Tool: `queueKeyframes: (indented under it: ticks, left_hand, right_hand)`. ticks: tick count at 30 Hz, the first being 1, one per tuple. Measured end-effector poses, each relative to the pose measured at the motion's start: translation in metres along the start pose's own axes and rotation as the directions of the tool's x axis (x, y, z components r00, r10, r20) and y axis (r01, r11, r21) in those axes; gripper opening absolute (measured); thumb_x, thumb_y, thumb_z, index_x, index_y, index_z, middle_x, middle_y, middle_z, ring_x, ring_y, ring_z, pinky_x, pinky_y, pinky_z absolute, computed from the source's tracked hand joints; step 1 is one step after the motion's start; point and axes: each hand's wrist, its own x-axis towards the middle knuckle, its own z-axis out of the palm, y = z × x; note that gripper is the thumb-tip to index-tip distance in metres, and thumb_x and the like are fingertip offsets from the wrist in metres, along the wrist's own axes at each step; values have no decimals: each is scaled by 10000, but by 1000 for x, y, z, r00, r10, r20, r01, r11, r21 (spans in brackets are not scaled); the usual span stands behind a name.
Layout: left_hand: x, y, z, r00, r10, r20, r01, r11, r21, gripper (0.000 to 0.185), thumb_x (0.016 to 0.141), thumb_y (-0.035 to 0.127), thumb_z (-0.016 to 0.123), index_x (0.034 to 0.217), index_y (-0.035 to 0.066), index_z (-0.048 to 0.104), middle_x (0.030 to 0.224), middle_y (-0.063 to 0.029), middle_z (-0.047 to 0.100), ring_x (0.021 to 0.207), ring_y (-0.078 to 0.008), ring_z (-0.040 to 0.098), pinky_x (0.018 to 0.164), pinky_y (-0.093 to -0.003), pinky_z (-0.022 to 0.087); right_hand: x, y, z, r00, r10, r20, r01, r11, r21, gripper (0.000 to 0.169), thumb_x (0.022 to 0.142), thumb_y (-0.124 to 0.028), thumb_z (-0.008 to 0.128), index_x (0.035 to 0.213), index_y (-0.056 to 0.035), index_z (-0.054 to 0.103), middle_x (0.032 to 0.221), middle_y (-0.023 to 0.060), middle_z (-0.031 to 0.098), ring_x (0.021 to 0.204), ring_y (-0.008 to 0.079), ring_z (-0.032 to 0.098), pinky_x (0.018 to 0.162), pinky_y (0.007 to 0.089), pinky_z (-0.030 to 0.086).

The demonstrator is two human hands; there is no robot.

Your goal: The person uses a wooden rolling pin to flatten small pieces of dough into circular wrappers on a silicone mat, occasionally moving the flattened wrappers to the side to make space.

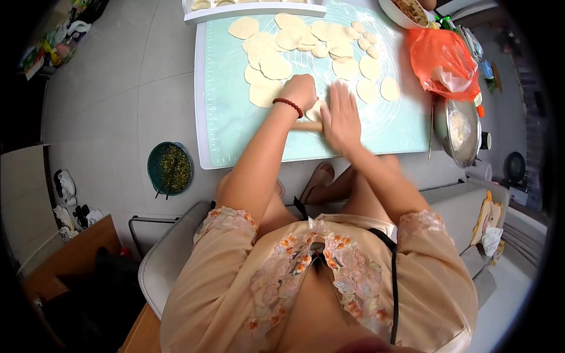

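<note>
On the pale green pastry mat, my left hand, with a red bead bracelet at its wrist, is curled and pinches the far edge of a small dough round; its fingertips are partly hidden. My right hand lies flat, fingers extended, with its palm over one end of a wooden rolling pin. The pin lies at the near side of that round. Flat dough wrappers overlap beyond my left hand. Other wrappers lie separately to the right, and small dough discs sit farther back.
A white tray holding dumplings stands at the far edge. At the right are a bowl of brown filling, a red plastic bag and a metal bowl. A green bowl of chopped filling with chopsticks is at the left.
</note>
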Motion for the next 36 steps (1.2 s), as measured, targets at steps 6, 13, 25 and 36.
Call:
queueKeyframes:
  ticks: [6, 13, 25, 36]
  left_hand:
    - [-6, 22, 4, 991, -43, -127, 70, 973, 222, 173, 813, 267, 754, 863, 102, 758, 921, -145, 751, 870, -322, 721, 792, -408, 577]
    - [2, 14, 3, 999, 5, -36, -1, 991, 132, 169, 854, 136, 719, 946, -5, 726, 1027, -233, 724, 970, -370, 713, 853, -434, 582]
    - [16, 11, 16, 985, 4, -172, 22, 989, 149, 125, 825, 196, 736, 861, 82, 769, 891, -156, 744, 879, -339, 712, 822, -420, 569]
    - [10, 26, 6, 993, -3, -118, 28, 976, 215, 176, 826, 176, 692, 912, 34, 749, 941, -194, 740, 881, -335, 725, 798, -415, 584]
  right_hand:
    - [45, 18, 7, 986, 79, -147, -81, 997, -6, 630, 1035, -336, 471, 1478, 95, 351, 1541, 285, 364, 1455, 418, 314, 1211, 496, 223]
    - [-8, 1, -2, 1000, 4, -17, -4, 1000, 1, 636, 1014, -310, 490, 1490, 84, 343, 1566, 283, 330, 1474, 424, 287, 1217, 517, 207]
    - [44, 12, 3, 993, 16, -119, -15, 1000, 6, 635, 1032, -313, 462, 1494, 100, 322, 1562, 296, 327, 1469, 425, 287, 1221, 504, 197]
    - [84, 29, 13, 958, 108, -266, -121, 992, -35, 638, 1029, -333, 468, 1502, 74, 333, 1575, 275, 320, 1492, 398, 260, 1231, 500, 171]
